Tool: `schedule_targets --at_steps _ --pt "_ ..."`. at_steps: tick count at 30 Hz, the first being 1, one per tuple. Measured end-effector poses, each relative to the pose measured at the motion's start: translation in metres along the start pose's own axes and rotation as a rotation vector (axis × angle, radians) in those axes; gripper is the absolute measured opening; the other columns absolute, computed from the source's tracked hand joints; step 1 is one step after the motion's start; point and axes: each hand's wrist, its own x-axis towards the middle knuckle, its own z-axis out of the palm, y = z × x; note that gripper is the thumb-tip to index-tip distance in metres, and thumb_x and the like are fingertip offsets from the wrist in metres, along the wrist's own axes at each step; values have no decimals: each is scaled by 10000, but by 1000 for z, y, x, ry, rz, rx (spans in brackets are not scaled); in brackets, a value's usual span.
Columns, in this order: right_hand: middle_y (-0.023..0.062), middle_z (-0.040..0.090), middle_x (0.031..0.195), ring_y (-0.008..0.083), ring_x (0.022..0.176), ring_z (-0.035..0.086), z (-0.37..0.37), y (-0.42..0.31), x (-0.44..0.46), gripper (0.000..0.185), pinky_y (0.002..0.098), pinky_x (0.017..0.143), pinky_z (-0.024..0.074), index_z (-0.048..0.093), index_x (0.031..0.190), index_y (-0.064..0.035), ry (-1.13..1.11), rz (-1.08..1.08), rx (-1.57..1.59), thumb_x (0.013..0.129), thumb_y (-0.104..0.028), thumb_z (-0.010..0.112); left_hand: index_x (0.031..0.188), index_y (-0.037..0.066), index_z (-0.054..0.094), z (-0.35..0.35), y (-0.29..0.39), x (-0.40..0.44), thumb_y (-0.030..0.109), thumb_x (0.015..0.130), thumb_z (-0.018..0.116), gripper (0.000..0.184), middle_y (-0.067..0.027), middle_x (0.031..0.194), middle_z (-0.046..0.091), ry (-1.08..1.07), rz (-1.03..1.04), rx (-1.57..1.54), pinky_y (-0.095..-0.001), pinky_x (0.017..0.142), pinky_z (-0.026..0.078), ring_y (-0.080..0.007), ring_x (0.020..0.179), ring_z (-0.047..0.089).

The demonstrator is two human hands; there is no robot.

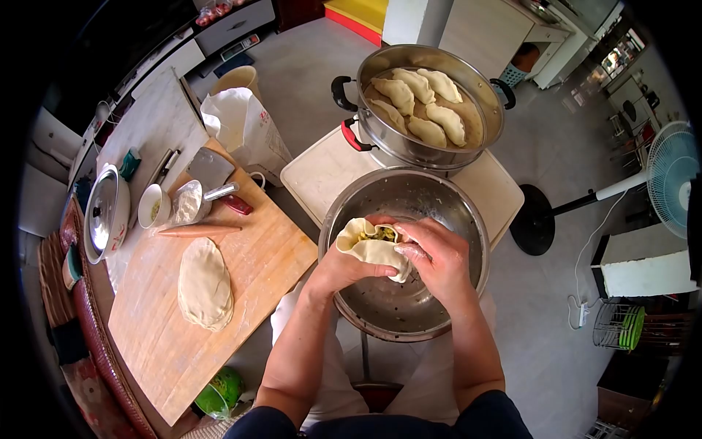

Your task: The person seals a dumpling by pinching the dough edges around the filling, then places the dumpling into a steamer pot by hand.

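A partly closed dough dumpling (373,252) with green and yellow filling showing at its top is held over a large metal bowl (409,314). Around its left side and underneath curls my left hand (344,269), the thumb along the front. At its right edge, my right hand (437,256) pinches the dough; flour whitens the fingertips. Several shaped dumplings (428,132) lie in a steamer pot (479,139) beyond the bowl. Flat dough wrappers (205,284) lie in a stack on the wooden board (281,252) to the left.
Near the board's far end are a rolling pin (199,230), a scraper (210,168), a flour scoop (191,202) and a small bowl (153,205). A lidded pot (107,214) stands further left. A white sack (245,132) is behind the board; a fan (669,179) stands right.
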Motion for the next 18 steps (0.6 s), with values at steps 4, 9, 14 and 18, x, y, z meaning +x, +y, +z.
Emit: schedule_targets --at_steps 4,9,14,18 --pt "107 665 897 251 763 667 3 7 -2 259 334 647 532 699 995 -16 16 -46 6 753 52 761 1339 23 539 -2 -3 3 45 679 915 760 -37 1202 646 -28 0 10 -306 953 499 -135 1100 601" --pt "101 660 890 253 758 666 7 10 -3 223 340 635 529 698 963 -14 94 -79 -32 759 63 747 1333 32 537 7 0 5 53 674 916 761 -48 1209 641 17 -10 -16 -313 955 502 -151 1113 598" --pt "112 658 890 261 766 671 10 15 -5 180 346 641 533 686 949 -3 141 -30 -89 785 65 719 1364 41 490 16 -2 10 56 692 904 789 -48 1229 621 89 60 112 -306 939 508 -147 1113 593" --pt "120 660 896 270 767 674 9 17 -4 142 352 652 536 681 950 4 146 -23 -87 815 41 703 1395 37 467 17 6 9 34 745 859 759 -37 1264 602 65 33 147 -295 989 474 -139 1162 571"
